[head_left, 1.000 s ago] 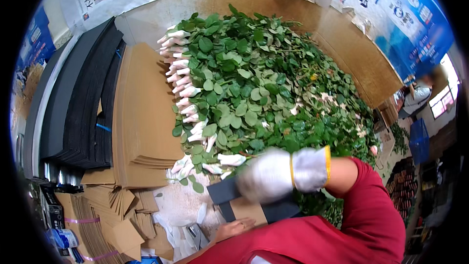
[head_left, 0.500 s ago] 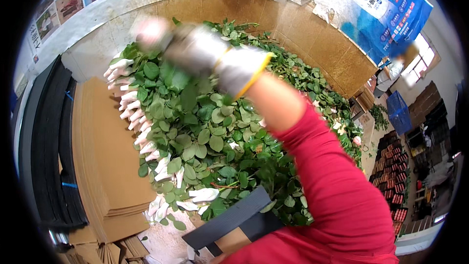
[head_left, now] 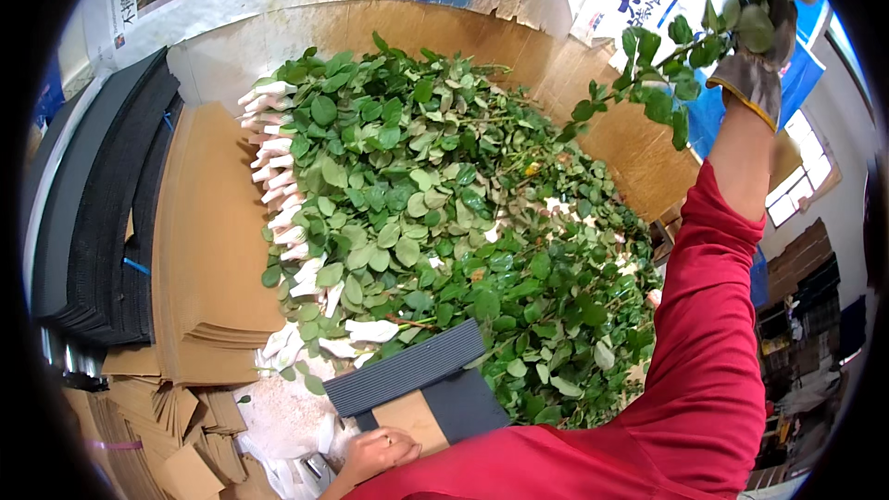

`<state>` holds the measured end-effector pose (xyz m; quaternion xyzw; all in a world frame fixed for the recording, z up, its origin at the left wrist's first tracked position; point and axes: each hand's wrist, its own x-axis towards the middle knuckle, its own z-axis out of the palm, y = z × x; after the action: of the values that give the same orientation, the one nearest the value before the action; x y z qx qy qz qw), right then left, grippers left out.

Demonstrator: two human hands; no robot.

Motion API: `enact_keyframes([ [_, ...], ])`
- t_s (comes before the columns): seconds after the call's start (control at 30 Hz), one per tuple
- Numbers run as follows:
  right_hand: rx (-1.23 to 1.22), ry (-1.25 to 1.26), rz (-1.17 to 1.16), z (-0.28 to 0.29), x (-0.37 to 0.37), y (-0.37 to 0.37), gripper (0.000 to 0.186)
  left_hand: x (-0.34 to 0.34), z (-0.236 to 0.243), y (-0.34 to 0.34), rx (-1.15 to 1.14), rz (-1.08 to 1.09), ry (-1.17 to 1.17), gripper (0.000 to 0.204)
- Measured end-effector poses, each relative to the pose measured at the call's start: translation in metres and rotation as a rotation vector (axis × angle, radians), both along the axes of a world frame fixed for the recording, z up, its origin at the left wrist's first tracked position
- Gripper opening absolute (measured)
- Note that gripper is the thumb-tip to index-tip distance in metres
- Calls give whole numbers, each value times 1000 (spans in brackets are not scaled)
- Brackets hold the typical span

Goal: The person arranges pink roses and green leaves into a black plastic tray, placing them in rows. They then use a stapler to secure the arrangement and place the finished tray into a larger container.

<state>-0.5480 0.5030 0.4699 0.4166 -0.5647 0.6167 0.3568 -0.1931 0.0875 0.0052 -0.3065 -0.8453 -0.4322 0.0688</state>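
Observation:
My right hand, in a grey glove with a yellow cuff, is raised at the upper right. It is closed round a leafy rose stem, whose leaves spread left of the glove; a blurred pinkish tip shows beyond it. My bare left hand rests low in front of me with its fingers curled in. It lies at the brown cardboard beside a black corrugated sheet; what it grips, if anything, is hidden. Beyond lies a large heap of leafy stems, with white tapered wrapped tips lined along its left side.
At the left stand stacks of brown cardboard sheets and black corrugated sheets. Cut cardboard pieces lie at the lower left. A tall cardboard wall curves behind the heap. A bright window is at the right.
My right hand has swung from above the heap's far left to the upper right, carrying the rose stem. My left hand has come into view at the bottom. The view has shifted slightly.

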Motion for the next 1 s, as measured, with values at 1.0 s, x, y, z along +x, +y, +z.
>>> enact_keyframes([
  [1.0,889,499,-513,-148,26,-171,27,-353,5,-142,-643,379,-391,51],
])
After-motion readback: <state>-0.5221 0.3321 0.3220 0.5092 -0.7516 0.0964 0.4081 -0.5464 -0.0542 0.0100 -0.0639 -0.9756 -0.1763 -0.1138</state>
